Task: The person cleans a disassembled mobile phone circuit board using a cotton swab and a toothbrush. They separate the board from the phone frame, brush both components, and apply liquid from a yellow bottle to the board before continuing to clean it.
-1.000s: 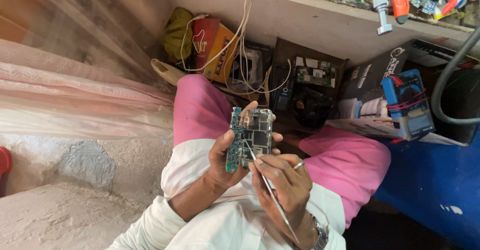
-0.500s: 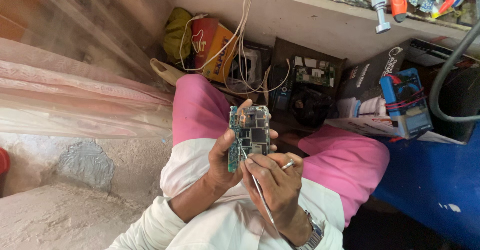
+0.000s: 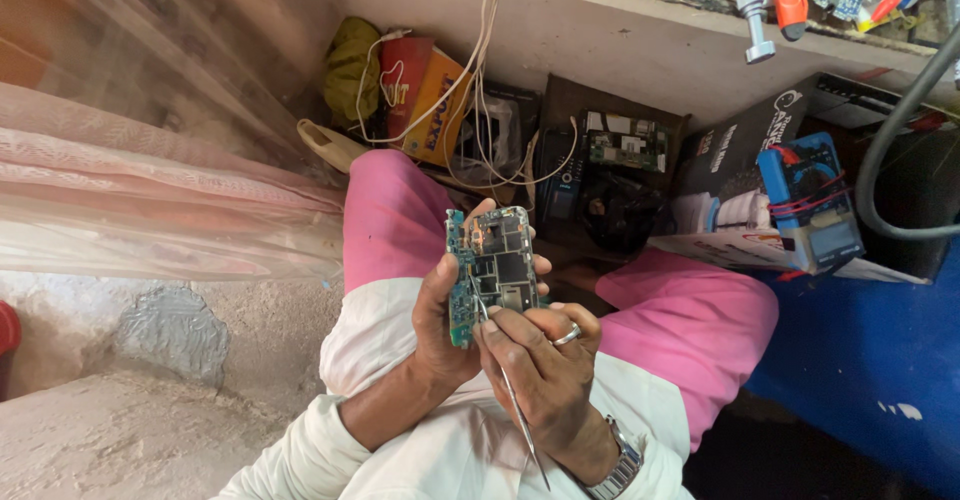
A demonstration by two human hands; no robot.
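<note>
The person is sitting with pink-clad knees (image 3: 400,220) apart, facing a low shelf (image 3: 640,30) crammed with boxes, cables and a blue meter (image 3: 805,205), leaving open room only above the lap. There the left hand (image 3: 440,325) is gripping a green circuit board (image 3: 492,272) upright, its long axis running up and down, fingers wrapping the back and thumb pressing the left edge. The right hand (image 3: 540,370) is sitting just below and right, fingers pinching thin metal tweezers (image 3: 510,395) whose tip is touching the board's lower middle, the handle slanting down toward the body.
</note>
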